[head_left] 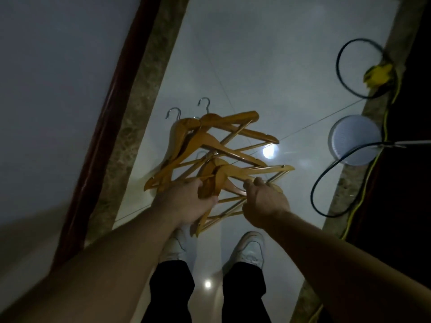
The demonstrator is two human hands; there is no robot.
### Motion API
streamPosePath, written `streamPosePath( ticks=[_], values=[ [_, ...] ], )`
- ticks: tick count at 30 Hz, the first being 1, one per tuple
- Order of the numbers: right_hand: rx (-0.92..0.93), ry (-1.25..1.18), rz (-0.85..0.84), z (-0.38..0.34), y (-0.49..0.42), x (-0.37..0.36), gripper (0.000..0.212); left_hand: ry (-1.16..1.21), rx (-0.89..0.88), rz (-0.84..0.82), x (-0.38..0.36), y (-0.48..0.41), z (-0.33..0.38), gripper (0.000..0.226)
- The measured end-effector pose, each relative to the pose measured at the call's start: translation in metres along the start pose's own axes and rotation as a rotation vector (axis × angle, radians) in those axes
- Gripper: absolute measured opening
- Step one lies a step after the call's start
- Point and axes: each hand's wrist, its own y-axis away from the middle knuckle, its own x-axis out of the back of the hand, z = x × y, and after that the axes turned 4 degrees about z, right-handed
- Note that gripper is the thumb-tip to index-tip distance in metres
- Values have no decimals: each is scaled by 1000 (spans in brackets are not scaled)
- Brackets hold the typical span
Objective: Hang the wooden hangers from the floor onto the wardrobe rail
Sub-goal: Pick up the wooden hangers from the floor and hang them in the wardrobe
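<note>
On the far left, a dark red wood edge (100, 127), then a stone strip (144, 94) beside the white floor (256, 54). In the middle of the floor, a messy heap of hangers (210, 141), crossed over one another, with two metal hooks (173, 113) poking out at the top. No rail in view.

Next, the left hand (189, 203), curled round the thick middle of a near hanger. Just beside, the right hand (263, 203), curled round a thin arm of another. Both gripping wood, neither spread flat. Hard to tell whether lifted clear of the floor or caught in the heap.

Probably light and stiff, so no bending, but smooth and easy to drop. Likely to snag, hook in bar. Best held at the thick neck under the hook, and pulled free one at a time, slowly.

Below the hands, two white shoes (250, 250) and black trousers (172, 287). Over to the right, a black cable (337, 65) in loops, a yellow plug (377, 73), and a round white thing (354, 139), all well apart from the heap. Better kept away from swinging hangers.
</note>
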Motion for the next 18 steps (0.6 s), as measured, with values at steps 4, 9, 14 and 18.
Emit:
streamPosePath(
  ticks=[4,9,14,18],
  values=[
    [-32,-19,38,8,-49,-23,53,70,22,26,-20,-53,-9,73],
    [-19,16,37,15,-92,-50,58,11,60,22,-56,-96,-17,70],
    [5,56,71,14,-133,-73,68,83,53,-14,-86,-130,-16,66],
    [24,42,83,16,-159,-90,77,159,54,-56,-100,-151,-16,53]
  ],
)
